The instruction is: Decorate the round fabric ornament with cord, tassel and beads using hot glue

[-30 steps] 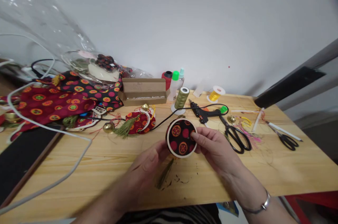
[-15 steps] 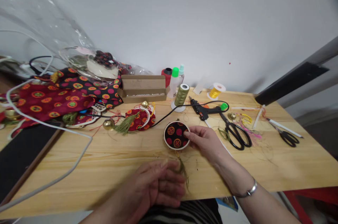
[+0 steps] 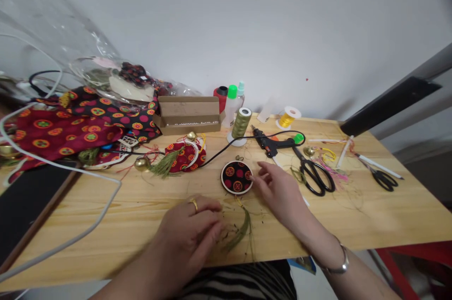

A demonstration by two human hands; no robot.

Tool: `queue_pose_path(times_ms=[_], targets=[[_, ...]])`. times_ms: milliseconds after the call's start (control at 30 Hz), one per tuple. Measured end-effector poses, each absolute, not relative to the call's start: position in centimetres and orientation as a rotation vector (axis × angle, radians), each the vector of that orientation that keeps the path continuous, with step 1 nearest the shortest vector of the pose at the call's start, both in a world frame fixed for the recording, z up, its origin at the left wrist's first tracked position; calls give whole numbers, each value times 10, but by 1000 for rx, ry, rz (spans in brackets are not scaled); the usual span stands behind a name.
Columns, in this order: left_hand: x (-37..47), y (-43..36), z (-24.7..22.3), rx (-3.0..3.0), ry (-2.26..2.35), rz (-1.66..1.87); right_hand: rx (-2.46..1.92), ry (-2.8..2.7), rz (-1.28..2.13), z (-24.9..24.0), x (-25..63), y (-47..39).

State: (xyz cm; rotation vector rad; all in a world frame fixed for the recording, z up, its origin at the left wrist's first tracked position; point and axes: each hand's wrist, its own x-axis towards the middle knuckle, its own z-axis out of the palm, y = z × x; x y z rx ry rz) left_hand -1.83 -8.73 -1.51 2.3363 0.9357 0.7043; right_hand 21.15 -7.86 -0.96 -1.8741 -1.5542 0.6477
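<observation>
A round fabric disc [image 3: 237,177] with a cream rim and dark, dotted print lies flat on the wooden table. An olive tassel [image 3: 243,231] trails from its lower edge on a short yellow cord. My right hand [image 3: 280,191] is at the disc's right rim, fingers apart and gripping nothing; whether a fingertip touches the rim I cannot tell. Palm down, my left hand [image 3: 192,231] is low over the table left of the tassel. Its fingers are loosely bent with nothing visible in them, close to small dark scraps and thread bits.
Behind the disc stand an olive thread spool [image 3: 242,123], a cardboard box [image 3: 189,121] and a glue gun [image 3: 270,142]. Black scissors [image 3: 316,175] lie to the right. On the left are a red fabric ornament [image 3: 180,158], printed cloth [image 3: 67,125] and a white cable [image 3: 106,210].
My right hand has released the disc, which now lies flat on the table. My left hand has turned palm down and moved left, uncovering the tassel.
</observation>
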Motion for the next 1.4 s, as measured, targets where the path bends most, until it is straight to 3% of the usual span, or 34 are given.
queue_pose_path(times_ms=[167,400,800,1100,1300,1400], targets=[[-8,-77,-28,2583,866,846,-1974,-1964,474,-2,201,-117],[8,-70,-35,2798,844,772,-2169,-2317,181,-3,176,-132],[8,-68,-38,2886,977,727,-2065,-2063,774,1,170,-135],[9,-70,-41,2835,1012,770,-1975,-2123,892,-2,167,-137],[9,-69,-41,2853,990,725,-1693,-2200,1063,8,175,-137],[9,-69,-42,2886,1019,781,-1726,-2148,958,9,185,-131]])
